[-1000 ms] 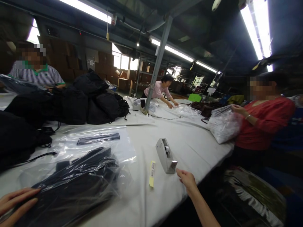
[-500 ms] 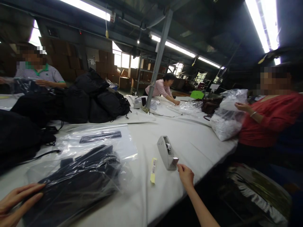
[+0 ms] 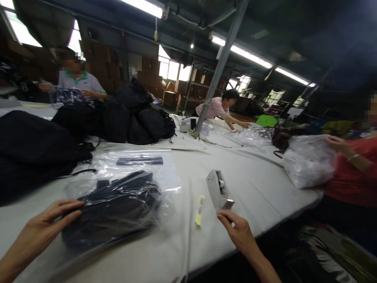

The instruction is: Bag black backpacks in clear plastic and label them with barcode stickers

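Note:
A clear plastic bag point(image 3: 126, 208) with folded black fabric inside lies on the white-covered table. At its left end my left hand point(image 3: 53, 220) grips the bag's edge between thumb and fingers. The grey tape dispenser point(image 3: 216, 188) stands to the right, its cutter end toward me. Just below that end is my right hand point(image 3: 238, 230), thumb and forefinger pinched together; any tape between them is too small or too clear to make out. A yellow strip with a barcode label point(image 3: 200, 210) lies left of the dispenser.
Behind the bag lie flat clear bags with a dark printed strip point(image 3: 140, 161). Black drawstring bags point(image 3: 138, 118) are piled at the left. A metal post point(image 3: 219, 70) rises from the table. Co-workers sit or lean around it; one at right holds a white-filled plastic sack point(image 3: 308, 161).
My right hand has shifted from the dispenser's cutter tip to just below its left side, still pinched. My left hand stays at the bag's edge. The view has swung left.

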`<state>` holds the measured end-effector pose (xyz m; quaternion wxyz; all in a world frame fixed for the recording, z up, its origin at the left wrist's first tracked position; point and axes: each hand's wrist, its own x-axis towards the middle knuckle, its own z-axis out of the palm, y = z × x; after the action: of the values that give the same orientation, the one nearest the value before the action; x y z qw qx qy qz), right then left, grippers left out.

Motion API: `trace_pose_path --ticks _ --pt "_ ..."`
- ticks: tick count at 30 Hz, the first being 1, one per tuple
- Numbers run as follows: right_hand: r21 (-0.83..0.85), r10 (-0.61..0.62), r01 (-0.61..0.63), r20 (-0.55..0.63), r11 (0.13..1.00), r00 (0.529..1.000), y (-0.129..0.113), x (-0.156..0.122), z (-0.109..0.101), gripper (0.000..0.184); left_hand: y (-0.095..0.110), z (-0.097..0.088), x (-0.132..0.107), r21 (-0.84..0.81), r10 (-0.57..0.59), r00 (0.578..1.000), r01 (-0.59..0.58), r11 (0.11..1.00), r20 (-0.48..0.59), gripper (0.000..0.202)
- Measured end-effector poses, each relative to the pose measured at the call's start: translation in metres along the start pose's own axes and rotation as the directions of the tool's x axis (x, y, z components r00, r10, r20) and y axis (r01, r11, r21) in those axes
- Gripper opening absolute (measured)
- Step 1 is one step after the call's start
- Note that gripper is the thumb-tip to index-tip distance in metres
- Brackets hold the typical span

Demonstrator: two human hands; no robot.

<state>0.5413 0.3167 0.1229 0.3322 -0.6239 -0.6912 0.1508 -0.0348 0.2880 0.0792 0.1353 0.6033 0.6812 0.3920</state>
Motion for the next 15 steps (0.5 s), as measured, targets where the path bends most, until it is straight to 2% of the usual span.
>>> trace_pose_path --ticks 1,2,3,5,7,9,12,14,15 --pt "0.034 -0.101 0.099 0.064 0.995 0.993 -0.023 0.007 0.002 0.030 0.005 -0.002 0.000 -0.054 -0.022 1.000 0.023 0.998 0.003 0.035" --pt "0.079 -0.230 0.221 0.131 0.972 0.964 -0.047 0.014 0.004 0.027 0.011 -0.004 0.000 -0.107 -0.034 0.999 0.035 0.994 0.009 0.034" --pt "0.134 -0.368 0.347 0.192 0.928 0.910 -0.072 0.021 0.006 0.023 0.019 -0.007 0.000 -0.157 -0.030 1.000 0.030 0.987 -0.001 0.033" --pt "0.254 -0.616 0.562 0.284 0.787 0.735 -0.123 0.033 0.012 0.019 0.033 -0.012 0.000 -0.229 0.004 1.000 -0.005 0.973 -0.003 0.030" --pt "0.371 -0.768 0.674 0.361 0.638 0.528 -0.173 0.043 0.019 0.019 0.040 -0.014 0.003 -0.246 0.016 1.000 -0.018 0.969 -0.010 0.027" --pt "0.490 -0.838 0.696 0.442 0.525 0.321 -0.222 0.052 0.028 0.022 0.040 -0.014 0.006 -0.265 0.028 1.000 -0.030 0.964 -0.013 0.025" --pt "0.629 -0.835 0.642 0.550 0.439 0.032 -0.289 0.066 0.050 0.022 0.034 -0.013 0.010 -0.303 0.035 0.999 -0.039 0.952 -0.019 0.022" --pt "0.667 -0.809 0.645 0.574 0.373 -0.126 -0.325 0.075 0.074 0.021 0.031 -0.012 0.011 -0.334 0.032 0.999 -0.039 0.942 -0.026 0.021" --pt "0.651 -0.790 0.688 0.585 0.321 -0.186 -0.339 0.081 0.088 0.021 0.030 -0.011 0.011 -0.350 0.033 0.999 -0.041 0.936 -0.028 0.020"
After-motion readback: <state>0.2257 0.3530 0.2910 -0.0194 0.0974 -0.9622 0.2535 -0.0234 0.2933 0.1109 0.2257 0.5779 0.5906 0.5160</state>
